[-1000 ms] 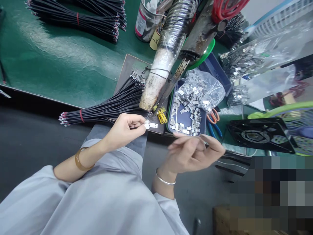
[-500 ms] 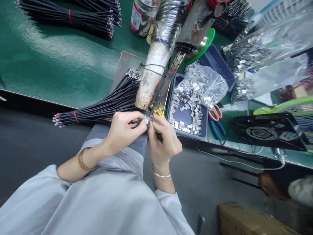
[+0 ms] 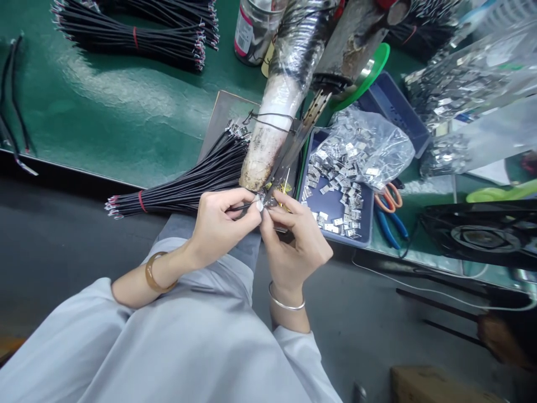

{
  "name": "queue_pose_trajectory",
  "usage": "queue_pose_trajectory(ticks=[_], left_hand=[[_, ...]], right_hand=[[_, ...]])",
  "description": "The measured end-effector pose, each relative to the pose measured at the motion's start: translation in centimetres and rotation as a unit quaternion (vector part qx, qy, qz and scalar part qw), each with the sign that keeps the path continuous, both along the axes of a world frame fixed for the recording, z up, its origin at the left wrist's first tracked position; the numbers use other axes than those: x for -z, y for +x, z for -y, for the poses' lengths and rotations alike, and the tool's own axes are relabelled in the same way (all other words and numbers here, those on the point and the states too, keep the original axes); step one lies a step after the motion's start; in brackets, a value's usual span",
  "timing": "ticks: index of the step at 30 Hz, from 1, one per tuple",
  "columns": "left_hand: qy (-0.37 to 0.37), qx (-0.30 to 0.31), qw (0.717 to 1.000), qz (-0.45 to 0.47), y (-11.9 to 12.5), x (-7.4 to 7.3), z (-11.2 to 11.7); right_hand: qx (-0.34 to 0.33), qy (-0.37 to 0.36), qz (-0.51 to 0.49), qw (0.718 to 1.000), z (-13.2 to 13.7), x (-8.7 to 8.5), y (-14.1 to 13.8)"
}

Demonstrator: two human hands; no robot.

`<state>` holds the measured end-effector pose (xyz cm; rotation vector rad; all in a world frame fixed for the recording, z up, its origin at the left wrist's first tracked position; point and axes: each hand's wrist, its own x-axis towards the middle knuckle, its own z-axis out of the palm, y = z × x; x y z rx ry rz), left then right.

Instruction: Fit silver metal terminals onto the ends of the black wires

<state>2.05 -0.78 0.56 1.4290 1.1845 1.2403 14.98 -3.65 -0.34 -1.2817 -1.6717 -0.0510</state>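
My left hand (image 3: 224, 226) pinches a black cable (image 3: 240, 207) between thumb and fingers. Its fingertips meet those of my right hand (image 3: 296, 238), closed in a pinch on something too small and covered to name. Right above both hands, a soldering iron (image 3: 312, 115) with a perforated metal sleeve points down, and a stained white duct (image 3: 266, 134) wrapped in plastic ends close by. To the left lies a bundle of black cables (image 3: 184, 187) tied with a red band. A blue tray (image 3: 364, 224) of small metal connectors (image 3: 335, 179) stands on the right.
More cable bundles (image 3: 163, 45) and a labelled jar (image 3: 254, 33) sit at the back of the green table (image 3: 126, 123). Blue-handled pliers (image 3: 388, 228), orange-handled scissors (image 3: 392, 198) and a black fan (image 3: 482, 232) are to the right. Loose cables (image 3: 14, 101) lie far left.
The view has shifted left, bringing loose cables in at the left edge. Both hands stay together under the iron, the right hand's fingers slightly more spread from the left hand.
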Motion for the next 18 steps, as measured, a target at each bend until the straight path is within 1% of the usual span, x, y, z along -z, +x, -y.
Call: queue_pose_trajectory(ticks=[3,9,15,18], left_hand=[[-0.011,0.004,1.000,-0.003,-0.06,-0.13,-0.01],[-0.029,0.031,0.999,-0.022,-0.13,-0.01,0.10],[-0.028,0.021,0.999,-0.022,0.04,0.25,0.26],[-0.031,0.013,0.999,-0.018,0.13,0.29,0.29]], right_hand=[[-0.005,-0.005,0.008,1.000,0.26,-0.06,0.09],[-0.006,-0.017,0.053,0.998,0.78,0.03,0.69],[-0.006,-0.049,0.017,0.999,0.70,-0.62,0.77],[-0.018,-0.056,-0.001,0.998,0.36,-0.58,0.70]])
